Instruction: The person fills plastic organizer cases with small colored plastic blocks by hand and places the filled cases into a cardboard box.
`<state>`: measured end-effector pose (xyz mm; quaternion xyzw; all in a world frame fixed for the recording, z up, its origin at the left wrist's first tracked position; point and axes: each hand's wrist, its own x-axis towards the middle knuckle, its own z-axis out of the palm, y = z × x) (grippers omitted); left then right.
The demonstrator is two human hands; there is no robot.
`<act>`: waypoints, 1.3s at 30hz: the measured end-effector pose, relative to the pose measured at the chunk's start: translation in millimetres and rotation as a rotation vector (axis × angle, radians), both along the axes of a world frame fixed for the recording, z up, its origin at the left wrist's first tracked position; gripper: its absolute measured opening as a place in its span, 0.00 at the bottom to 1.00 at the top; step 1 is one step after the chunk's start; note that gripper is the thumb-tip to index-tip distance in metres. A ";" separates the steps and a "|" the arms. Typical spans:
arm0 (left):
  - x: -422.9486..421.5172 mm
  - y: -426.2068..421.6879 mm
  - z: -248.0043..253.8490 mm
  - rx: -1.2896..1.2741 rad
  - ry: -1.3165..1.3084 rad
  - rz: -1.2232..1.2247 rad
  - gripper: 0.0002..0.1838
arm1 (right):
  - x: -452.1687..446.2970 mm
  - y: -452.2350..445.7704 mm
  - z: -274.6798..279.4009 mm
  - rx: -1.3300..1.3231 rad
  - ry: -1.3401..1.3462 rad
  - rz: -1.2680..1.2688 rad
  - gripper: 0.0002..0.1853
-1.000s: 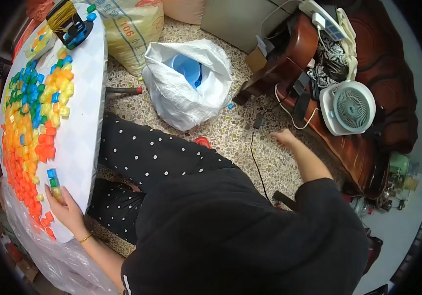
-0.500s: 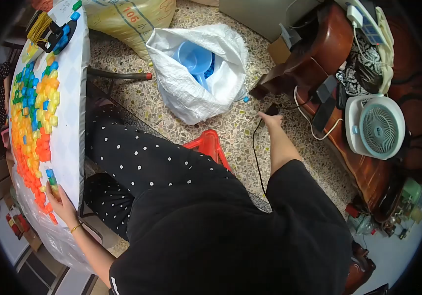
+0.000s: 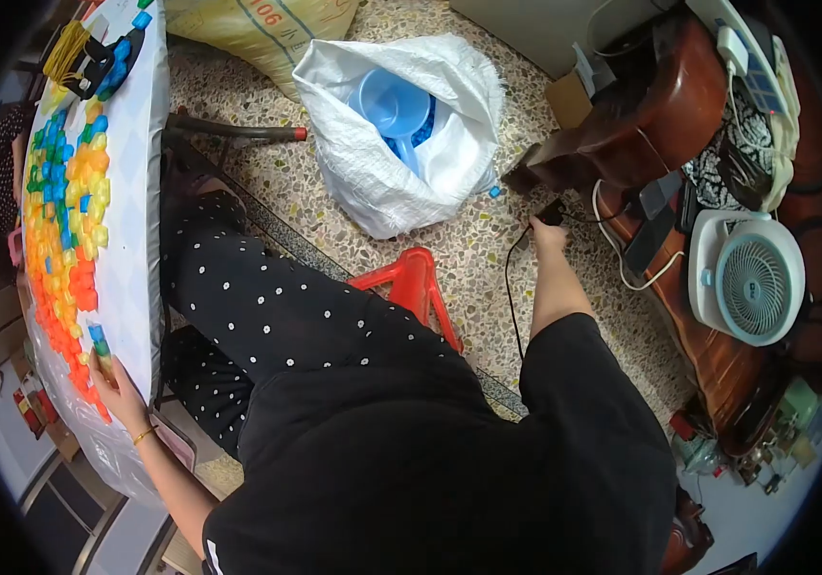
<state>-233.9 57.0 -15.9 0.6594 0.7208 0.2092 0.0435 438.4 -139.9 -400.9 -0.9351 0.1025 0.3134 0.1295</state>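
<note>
Shirt [image 3: 363, 450]: black, short-sleeved on my feed
Left sleeve [image 3: 231, 532]: small white mark [image 3: 212, 554]
Bangle [image 3: 145, 435]: thin, gold-toned, worn left
Trousers [image 3: 267, 307]: black, small white flower-like spots

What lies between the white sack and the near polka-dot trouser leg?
A red stool stands on the speckled floor between the white sack and the polka-dot trouser leg, as the head view shows.

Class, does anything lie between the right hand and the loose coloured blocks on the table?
Yes: in this view, the patterned trousers and the table's edge. Nothing visible stands between the left hand and the short block row at its fingers.
</note>
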 end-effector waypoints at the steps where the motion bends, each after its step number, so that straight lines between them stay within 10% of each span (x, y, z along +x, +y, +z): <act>1: 1.3 -0.6 1.3 -0.005 0.041 0.006 0.24 | 1.7 -2.4 -6.3 -0.009 -0.092 -0.031 0.46; 6: -13.4 0.9 -2.0 0.000 -0.009 0.025 0.24 | 31.7 -25.3 -21.9 0.264 -0.101 -0.042 0.51; 8: -18.2 1.0 -2.5 0.000 -0.028 0.017 0.24 | 47.5 -28.7 1.7 0.377 0.478 0.075 0.57; 12: -22.8 0.9 0.4 -0.002 -0.017 0.006 0.24 | 57.6 -22.3 12.7 0.215 0.649 0.155 0.47; 26: -30.8 5.4 -0.3 -0.024 -0.013 -0.007 0.23 | 2.8 -43.5 28.2 0.533 0.403 0.101 0.49; 34: -12.4 7.7 -2.8 -0.012 0.011 -0.024 0.23 | -57.9 -37.7 79.1 1.016 0.733 -0.343 0.16; 39: -10.0 11.9 -9.7 -0.007 -0.027 -0.026 0.23 | -67.5 -24.0 139.0 1.310 0.907 -0.373 0.22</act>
